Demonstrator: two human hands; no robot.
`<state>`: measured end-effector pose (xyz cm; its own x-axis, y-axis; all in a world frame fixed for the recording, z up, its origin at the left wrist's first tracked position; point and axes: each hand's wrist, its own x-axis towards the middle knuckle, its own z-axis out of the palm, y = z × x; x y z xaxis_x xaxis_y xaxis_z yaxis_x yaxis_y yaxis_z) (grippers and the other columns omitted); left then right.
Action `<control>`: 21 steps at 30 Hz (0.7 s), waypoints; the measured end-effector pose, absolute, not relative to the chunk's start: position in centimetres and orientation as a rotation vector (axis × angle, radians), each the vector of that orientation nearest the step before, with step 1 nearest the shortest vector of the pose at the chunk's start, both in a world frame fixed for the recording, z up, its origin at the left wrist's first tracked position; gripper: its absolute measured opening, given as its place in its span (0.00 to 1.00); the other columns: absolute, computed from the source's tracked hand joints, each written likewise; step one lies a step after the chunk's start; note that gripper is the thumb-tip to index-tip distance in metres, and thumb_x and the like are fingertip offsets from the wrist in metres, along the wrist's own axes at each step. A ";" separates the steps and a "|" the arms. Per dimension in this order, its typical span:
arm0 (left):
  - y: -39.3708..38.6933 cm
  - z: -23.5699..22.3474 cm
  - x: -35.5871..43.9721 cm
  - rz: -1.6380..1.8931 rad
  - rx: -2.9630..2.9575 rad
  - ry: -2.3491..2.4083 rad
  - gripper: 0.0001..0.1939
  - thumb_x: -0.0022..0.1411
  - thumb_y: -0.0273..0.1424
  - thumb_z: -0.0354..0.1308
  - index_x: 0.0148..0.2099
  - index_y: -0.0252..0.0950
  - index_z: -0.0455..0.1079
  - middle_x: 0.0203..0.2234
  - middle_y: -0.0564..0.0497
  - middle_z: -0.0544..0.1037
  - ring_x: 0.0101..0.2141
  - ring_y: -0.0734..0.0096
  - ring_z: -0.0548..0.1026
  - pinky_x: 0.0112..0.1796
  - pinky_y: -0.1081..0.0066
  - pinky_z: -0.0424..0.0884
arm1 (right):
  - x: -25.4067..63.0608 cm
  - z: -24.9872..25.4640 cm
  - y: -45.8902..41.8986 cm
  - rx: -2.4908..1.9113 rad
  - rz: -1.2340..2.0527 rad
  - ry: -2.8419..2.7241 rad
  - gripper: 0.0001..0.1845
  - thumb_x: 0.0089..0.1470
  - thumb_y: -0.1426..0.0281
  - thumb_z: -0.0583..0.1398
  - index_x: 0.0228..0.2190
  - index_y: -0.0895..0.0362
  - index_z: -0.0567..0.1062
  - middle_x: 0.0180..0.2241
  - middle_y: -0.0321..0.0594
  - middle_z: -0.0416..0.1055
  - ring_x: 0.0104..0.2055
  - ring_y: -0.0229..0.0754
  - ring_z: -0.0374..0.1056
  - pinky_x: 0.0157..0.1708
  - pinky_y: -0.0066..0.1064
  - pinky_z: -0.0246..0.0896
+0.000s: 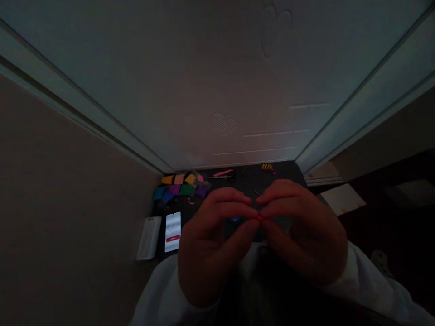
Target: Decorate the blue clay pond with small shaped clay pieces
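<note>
Between my fingertips sits a small red piece (259,218), too small and dim to tell its kind. My left hand (217,240) pinches it from one side with thumb and forefinger. From the other side, the thumb and forefinger of my right hand (302,231) press on it too. Behind my left fingers a blue item with yellow marks (235,219) lies on the dark table (251,181), partly covered. A thin metal tool (257,192) shows just beyond my fingertips.
Several coloured packets (186,189) lie at the table's back left, beside scissors (227,177) and a pink strip (223,173). A lit phone (173,232) and a white case (148,238) are at the left. A red and yellow-green dotted piece (267,167) lies near the back wall (190,113).
</note>
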<state>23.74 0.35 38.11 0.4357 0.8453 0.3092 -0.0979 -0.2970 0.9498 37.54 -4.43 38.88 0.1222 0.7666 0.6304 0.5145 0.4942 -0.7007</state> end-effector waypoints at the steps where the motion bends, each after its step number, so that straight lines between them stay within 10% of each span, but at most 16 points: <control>1: 0.4 38.1 23.7 1.077 1.592 0.670 0.10 0.48 0.19 0.58 0.32 0.39 0.72 0.33 0.53 0.71 0.39 0.74 0.68 0.42 0.74 0.64 | 37.5 38.8 -4.5 -1.155 0.265 -1.535 0.08 0.41 0.82 0.58 0.28 0.62 0.70 0.30 0.43 0.69 0.34 0.39 0.65 0.35 0.36 0.61; 21: 0.9 38.0 23.8 0.962 1.419 0.637 0.07 0.50 0.23 0.57 0.31 0.41 0.73 0.32 0.52 0.72 0.38 0.73 0.69 0.40 0.74 0.66 | 37.5 38.7 -4.7 -1.188 0.283 -1.519 0.09 0.43 0.79 0.58 0.29 0.57 0.70 0.30 0.40 0.70 0.33 0.40 0.67 0.34 0.36 0.62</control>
